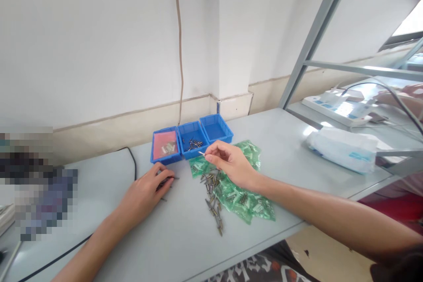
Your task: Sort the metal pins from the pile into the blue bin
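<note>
My right hand (pixel 231 164) pinches a small, thin metal pin (pixel 201 153) between thumb and forefinger, just in front of the middle blue bin (pixel 186 128). My left hand (pixel 148 190) rests on the table with its fingers curled in. Thin dark metal pins (pixel 176 178) stick out past its fingertips; how many are under the palm is hidden. Between my hands lies a loose pile of metal pins (pixel 213 183), some brassy, some grey. It spills from green plastic bags (pixel 244 205) that hold more of them, partly beneath my right forearm. The middle bin contains several similar pins (pixel 195 144).
Left of the middle bin, another blue bin (pixel 152 159) holds a pink sheet and a clear packet. A third blue bin (pixel 216 130) stands to the right. A black cable (pixel 135 158) crosses the left side. A white-blue soft pack (pixel 342 147) lies by the metal frame (pixel 304 66).
</note>
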Demonstrator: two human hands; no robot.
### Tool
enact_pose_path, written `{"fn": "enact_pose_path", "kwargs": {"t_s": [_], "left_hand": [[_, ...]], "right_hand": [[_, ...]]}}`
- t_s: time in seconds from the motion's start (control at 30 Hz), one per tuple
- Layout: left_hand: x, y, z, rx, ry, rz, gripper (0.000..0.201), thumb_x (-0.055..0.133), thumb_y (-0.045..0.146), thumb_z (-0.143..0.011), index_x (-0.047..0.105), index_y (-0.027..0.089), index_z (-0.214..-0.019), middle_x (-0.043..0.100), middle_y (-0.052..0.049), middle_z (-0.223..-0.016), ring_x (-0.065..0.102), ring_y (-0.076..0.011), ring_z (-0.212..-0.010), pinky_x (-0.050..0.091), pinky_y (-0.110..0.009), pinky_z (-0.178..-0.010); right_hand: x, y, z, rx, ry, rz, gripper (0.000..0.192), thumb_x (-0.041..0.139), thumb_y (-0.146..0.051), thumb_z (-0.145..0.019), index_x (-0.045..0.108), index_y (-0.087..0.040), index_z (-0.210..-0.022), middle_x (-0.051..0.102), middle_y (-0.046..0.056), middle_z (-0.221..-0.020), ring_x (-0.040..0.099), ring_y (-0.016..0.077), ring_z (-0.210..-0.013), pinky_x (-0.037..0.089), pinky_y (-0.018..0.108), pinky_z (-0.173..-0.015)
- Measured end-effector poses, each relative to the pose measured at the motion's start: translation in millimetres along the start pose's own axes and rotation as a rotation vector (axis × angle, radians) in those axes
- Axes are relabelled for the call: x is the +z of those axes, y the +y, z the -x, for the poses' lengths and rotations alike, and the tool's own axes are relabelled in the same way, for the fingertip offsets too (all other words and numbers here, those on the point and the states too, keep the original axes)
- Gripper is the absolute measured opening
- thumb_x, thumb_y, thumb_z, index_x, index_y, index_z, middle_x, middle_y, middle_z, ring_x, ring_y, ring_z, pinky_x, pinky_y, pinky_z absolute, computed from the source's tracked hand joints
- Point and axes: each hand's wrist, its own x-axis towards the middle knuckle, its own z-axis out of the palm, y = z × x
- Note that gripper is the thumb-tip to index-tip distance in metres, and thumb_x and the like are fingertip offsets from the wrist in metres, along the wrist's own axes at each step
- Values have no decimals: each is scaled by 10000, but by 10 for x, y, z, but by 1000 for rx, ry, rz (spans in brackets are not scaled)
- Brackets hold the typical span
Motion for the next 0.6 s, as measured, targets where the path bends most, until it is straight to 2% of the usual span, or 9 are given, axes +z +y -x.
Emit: {"fn": "enact_pose_path", "kwargs": {"t_s": [0.17, 0.4, 0.5, 0.6], "left_hand": [[9, -1, 3, 9, 12, -10, 306, 398, 426, -1137, 668, 308, -1221, 636, -30, -1244, 680, -144, -789, 493, -264, -696], [17, -11, 1, 17, 22, -33, 324, 387, 424, -1142, 677, 307, -1224, 628, -36, -1260, 685, -141, -783, 500, -267, -687], [20, -18, 0, 17, 34, -44, 335, 389, 421, -1137, 694, 304, -1207, 627, -42, -1269, 689, -147, -785, 509, -269, -678], [21, -19, -2, 19, 43, -56, 338, 399, 423, -1133, 709, 304, -1197, 621, -45, -1285, 691, -149, -790, 521, -272, -676]], "right_hand": [[-11, -10, -19, 50, -46, -112, 313, 662, -500, -1040, 708, -195, -989, 683, 13, -867, 529, 116, -623, 450, 271, -611], [-7, 4, -49, 139, -116, -316, 323, 697, -503, -1021, 696, -181, -1001, 644, -7, -821, 497, 88, -586, 404, 247, -589], [-5, 2, -35, 110, -137, -249, 283, 677, -480, -1036, 670, -197, -1043, 647, -6, -875, 485, 88, -580, 412, 251, -582], [2, -17, 0, 14, -121, -48, 187, 663, -403, -1052, 648, -218, -1034, 626, -15, -892, 507, 107, -628, 427, 256, -597]]}}
